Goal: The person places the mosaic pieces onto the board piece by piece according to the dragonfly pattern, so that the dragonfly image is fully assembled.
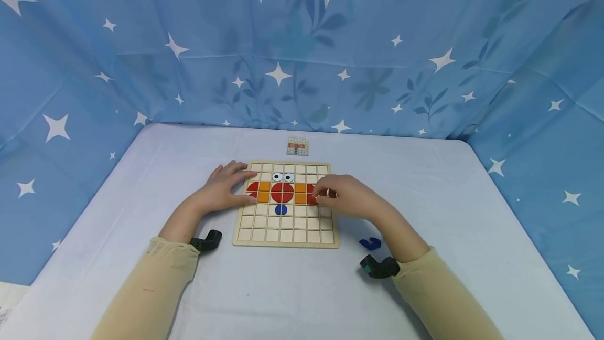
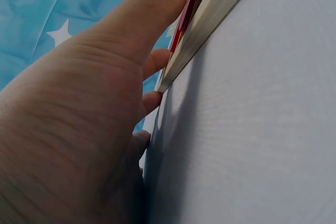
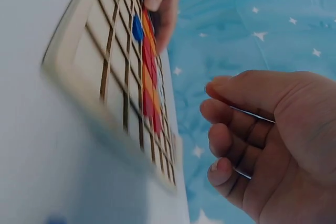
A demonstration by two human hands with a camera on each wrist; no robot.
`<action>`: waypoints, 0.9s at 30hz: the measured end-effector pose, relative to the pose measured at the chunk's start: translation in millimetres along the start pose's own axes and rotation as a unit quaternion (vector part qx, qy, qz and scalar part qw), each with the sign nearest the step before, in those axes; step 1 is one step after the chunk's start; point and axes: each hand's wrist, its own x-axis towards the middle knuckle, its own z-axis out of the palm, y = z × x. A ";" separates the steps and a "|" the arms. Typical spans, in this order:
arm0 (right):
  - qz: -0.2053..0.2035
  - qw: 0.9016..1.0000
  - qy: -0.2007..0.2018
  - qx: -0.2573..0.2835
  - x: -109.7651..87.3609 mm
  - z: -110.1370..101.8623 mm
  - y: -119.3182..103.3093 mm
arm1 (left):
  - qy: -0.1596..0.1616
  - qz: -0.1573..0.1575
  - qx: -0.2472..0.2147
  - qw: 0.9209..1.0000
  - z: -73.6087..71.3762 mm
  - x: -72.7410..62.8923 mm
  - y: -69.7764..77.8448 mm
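A square wooden grid board (image 1: pixel 286 235) lies on the table with flat pieces in its cells. My left hand (image 1: pixel 219 189) rests at its left edge with fingers spread, thumb over a red piece (image 1: pixel 252 187) and index fingertip on the grid. My right hand (image 1: pixel 351 197) is over the board's right edge, by another red piece (image 1: pixel 311 198). Its fingers are loosely curled, with nothing visible between them in the right wrist view. A red disc (image 1: pixel 282 192) of quarter pieces sits mid-board, orange squares (image 1: pixel 300 193) on either side. Two eye pieces (image 1: pixel 283 177) are above it, a blue disc (image 1: pixel 281 210) below.
A small picture card (image 1: pixel 298 146) lies behind the board. Loose blue pieces (image 1: pixel 370 244) lie on the white tablecloth (image 1: pixel 283 293) near my right forearm. Black wrist devices (image 1: pixel 206 241) are strapped at both wrists. A blue star-patterned curtain (image 1: pixel 302 41) surrounds the table.
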 end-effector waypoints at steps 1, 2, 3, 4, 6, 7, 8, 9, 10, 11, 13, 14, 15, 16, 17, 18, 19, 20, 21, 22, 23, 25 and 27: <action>0.003 1.000 0.003 -0.001 -5.6 -3.3 3.9 | 0.000 -0.001 -0.001 1.000 -0.1 0.0 0.0; 0.007 1.000 0.005 0.001 -11.6 -6.7 8.1 | -0.001 -0.001 -0.001 1.000 0.0 0.1 0.0; 0.010 1.000 0.008 0.002 -17.5 -9.3 13.3 | -0.001 -0.001 -0.002 1.000 0.0 0.1 -0.1; 0.015 1.000 0.011 0.005 -23.7 -11.8 18.4 | -0.002 -0.002 -0.003 1.000 0.1 0.2 -0.2; 0.026 0.999 0.016 0.011 -35.8 -15.2 29.4 | -0.003 -0.002 -0.002 1.000 0.3 0.3 -0.4; 0.032 0.999 0.018 0.015 -41.7 -15.8 35.2 | -0.004 -0.003 -0.002 1.000 0.4 0.3 -0.3; 0.036 0.999 0.018 0.019 -47.5 -16.2 41.1 | -0.004 -0.003 -0.002 1.000 0.6 0.4 -0.3; 0.037 0.999 0.017 0.022 -53.0 -16.1 46.8 | -0.003 -0.003 -0.002 1.000 0.8 0.5 -0.4; 0.037 0.999 0.013 0.025 -58.4 -15.7 52.3 | -0.003 -0.003 -0.002 1.000 0.9 0.6 -0.5; 0.035 0.999 0.009 0.029 -63.5 -14.9 57.8 | -0.002 -0.003 -0.002 1.000 1.2 0.8 -0.7; 0.025 0.999 -0.002 0.037 -73.0 -12.4 68.1 | -0.001 -0.003 -0.002 1.000 1.7 1.2 -1.1; 0.018 0.999 -0.009 0.043 -77.4 -11.2 72.5 | 0.000 -0.003 -0.002 1.000 2.0 1.3 -1.4; 0.011 0.999 -0.017 0.048 -81.2 -9.8 76.4 | 0.000 -0.003 -0.002 1.000 2.2 1.4 -1.6; 0.003 0.998 -0.024 0.052 -84.8 -8.4 79.8 | 0.000 -0.002 -0.002 1.000 2.3 1.5 -1.7; -0.006 0.998 -0.031 0.058 -87.7 -7.2 82.5 | 0.000 -0.003 -0.002 1.000 2.3 1.5 -1.5; -0.014 0.997 -0.037 0.061 -90.4 -6.0 84.6 | 0.000 -0.003 -0.003 1.000 2.2 1.3 -1.2; -0.022 0.997 -0.042 0.064 -92.5 -4.8 86.4 | -0.001 -0.003 -0.003 1.000 2.0 1.1 -0.8; -0.029 0.996 -0.047 0.066 -94.1 -3.8 87.6 | -0.002 -0.003 -0.004 1.000 1.7 1.0 -0.7; -0.036 0.996 -0.052 0.066 -95.2 -2.9 88.5 | -0.003 -0.003 -0.004 1.000 1.4 0.8 -0.1; -0.043 0.995 -0.056 0.063 -96.3 -2.2 89.1 | -0.004 -0.004 -0.004 1.000 1.1 0.6 0.1; -0.050 0.995 -0.061 0.060 -97.0 -1.5 89.6 | -0.005 -0.004 -0.004 1.000 0.7 0.4 0.5; -0.063 0.995 -0.068 0.049 -97.9 0.1 90.6 | -0.006 -0.003 -0.004 1.000 0.2 0.3 0.8; -0.073 0.994 -0.073 0.033 -98.3 2.1 91.7 | -0.006 -0.003 -0.003 1.000 -0.2 0.1 0.9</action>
